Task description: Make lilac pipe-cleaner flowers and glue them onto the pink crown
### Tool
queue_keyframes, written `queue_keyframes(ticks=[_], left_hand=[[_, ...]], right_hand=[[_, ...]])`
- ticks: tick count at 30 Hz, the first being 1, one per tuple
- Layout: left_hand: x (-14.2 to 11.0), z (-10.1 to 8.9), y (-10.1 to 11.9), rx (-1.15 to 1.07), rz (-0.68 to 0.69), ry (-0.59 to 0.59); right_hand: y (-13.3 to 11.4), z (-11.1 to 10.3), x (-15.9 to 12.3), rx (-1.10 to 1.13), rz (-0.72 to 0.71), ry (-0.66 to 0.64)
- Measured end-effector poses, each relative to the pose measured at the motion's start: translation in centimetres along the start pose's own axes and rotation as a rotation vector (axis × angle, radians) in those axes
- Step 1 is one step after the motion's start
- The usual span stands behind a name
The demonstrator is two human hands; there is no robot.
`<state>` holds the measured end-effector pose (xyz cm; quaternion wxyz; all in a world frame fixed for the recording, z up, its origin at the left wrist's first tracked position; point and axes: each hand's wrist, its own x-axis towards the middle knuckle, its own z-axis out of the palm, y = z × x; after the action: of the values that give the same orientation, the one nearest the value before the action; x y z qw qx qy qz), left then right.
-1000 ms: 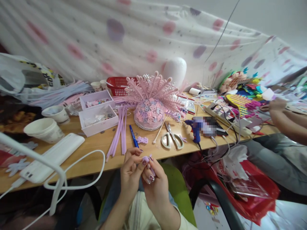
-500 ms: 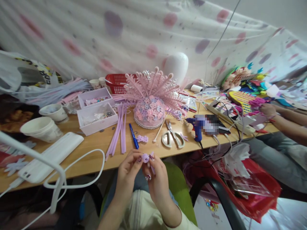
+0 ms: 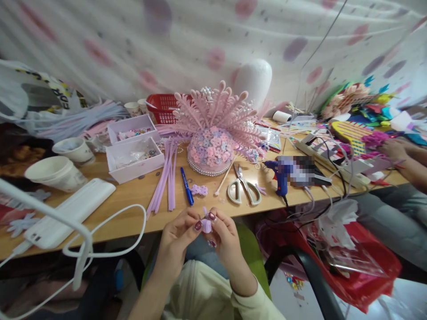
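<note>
My left hand [image 3: 182, 231] and my right hand [image 3: 224, 232] meet just in front of the table edge. Between their fingertips they pinch a curled lilac pipe cleaner [image 3: 207, 226], a short end of it sticking up; the fingers hide part of it. Beyond them on the table lie a small lilac looped piece [image 3: 199, 190], a blue marker [image 3: 187, 186] and a bundle of straight lilac pipe cleaners [image 3: 165, 178]. White-handled scissors [image 3: 243, 186] rest to the right, partly spread. A pink headdress [image 3: 211, 149] covered in small flowers stands behind.
Two white boxes [image 3: 133, 164] of beads, paper cups [image 3: 55, 171] and a white power bank [image 3: 70, 213] with a looping cable stand at left. A blue glue gun [image 3: 280, 180] and a power strip [image 3: 333, 164] lie at right. A co-worker's hand [image 3: 393, 149] is at far right.
The curled pipe cleaner has turned between my fingers, so its round coil no longer faces me. Both hands have shifted slightly right, and the view has tilted down a little.
</note>
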<state>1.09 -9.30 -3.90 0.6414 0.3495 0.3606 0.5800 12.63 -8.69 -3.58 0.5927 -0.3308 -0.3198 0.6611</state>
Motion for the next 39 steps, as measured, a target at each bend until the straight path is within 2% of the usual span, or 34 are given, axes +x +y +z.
queue_keyframes(ticks=[4,8,10,13,15,17,21,24,26,28,32,34,36,39], left_hand=[[0.2,0.4,0.0,0.018,0.008,0.013],[0.0,0.6,0.6,0.223,0.057,0.057],[-0.1,0.6,0.9,0.301,0.088,0.107],[-0.1,0.2,1.1,0.276,0.103,0.097],[0.0,-0.1,1.0,0.230,0.075,0.068],[0.1,-0.3,0.9,0.187,0.025,0.047],[0.0,-0.3,0.8,0.164,-0.030,0.030],[-0.4,0.0,1.0,0.207,0.018,0.023],[-0.7,0.2,1.3,0.297,0.117,0.014],[-1.0,0.4,1.7,0.442,0.261,0.013],[-1.6,0.5,1.5,0.714,0.563,0.023],[-1.7,0.5,1.1,0.776,0.659,0.038],[-1.6,0.4,1.0,0.774,0.668,0.059],[-1.2,0.1,1.3,0.696,0.546,0.032]], right_hand=[[0.3,-0.1,0.1,-0.038,-0.055,0.036],[0.5,-0.7,-0.2,-0.309,-0.188,0.049],[0.3,-1.3,-0.4,-0.482,-0.326,0.048],[-0.7,-2.1,-0.5,-0.815,-0.551,-0.092],[-1.5,-2.4,-0.3,-1.040,-0.629,-0.206],[-2.3,-2.3,-0.1,-1.185,-0.690,-0.245],[-2.9,-2.4,0.3,-1.253,-0.810,-0.249],[-2.6,-2.7,0.4,-1.205,-0.843,-0.261],[-2.2,-2.7,0.2,-1.096,-0.799,-0.255],[-1.6,-2.3,-0.1,-0.909,-0.678,-0.211],[-0.3,-0.8,-0.7,-0.347,-0.227,-0.100],[0.2,-0.2,-0.8,-0.113,-0.021,-0.086],[0.4,0.2,-0.8,0.000,0.076,-0.097],[0.4,-0.1,-0.4,-0.016,0.075,-0.109]])
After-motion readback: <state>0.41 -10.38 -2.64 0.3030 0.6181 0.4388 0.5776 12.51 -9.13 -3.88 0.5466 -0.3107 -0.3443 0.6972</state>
